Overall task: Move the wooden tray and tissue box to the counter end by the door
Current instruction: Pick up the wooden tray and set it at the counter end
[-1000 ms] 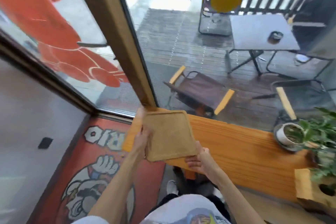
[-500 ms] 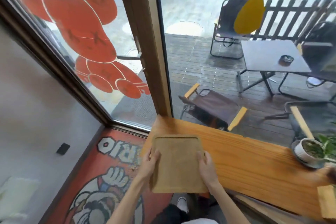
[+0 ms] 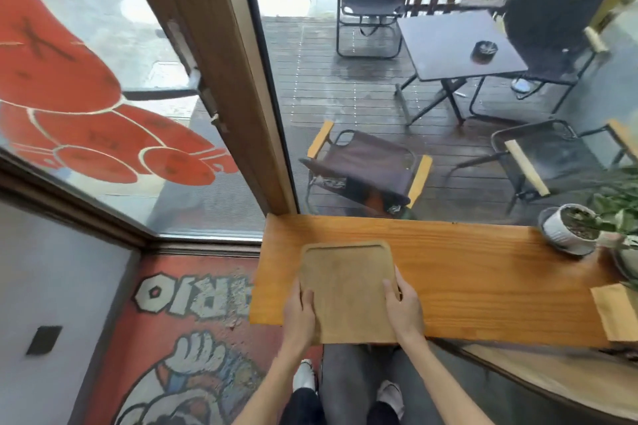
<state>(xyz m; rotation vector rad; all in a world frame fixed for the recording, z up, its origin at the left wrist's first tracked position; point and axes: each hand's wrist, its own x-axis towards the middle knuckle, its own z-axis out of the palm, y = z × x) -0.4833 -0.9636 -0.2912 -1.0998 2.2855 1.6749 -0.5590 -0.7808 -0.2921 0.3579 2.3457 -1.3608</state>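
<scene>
One wooden tray (image 3: 347, 290) lies flat on the counter (image 3: 483, 272) at its end beside the door (image 3: 214, 79), near edge overhanging slightly. Two hands clasp its sides: left hand (image 3: 299, 312), right hand (image 3: 403, 309) (thumbs on top). One potted plant (image 3: 569, 228) stands well apart.

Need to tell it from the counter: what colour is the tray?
Dull tan-brown, paler than the orange counter; the wooden tray shows best in the head view.

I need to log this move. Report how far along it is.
Done: the wooden tray lies flat at the counter end beside the door frame. In hand: the left hand and right hand grip its near corners. Left: the tissue box sits at the far right end, untouched.
</scene>
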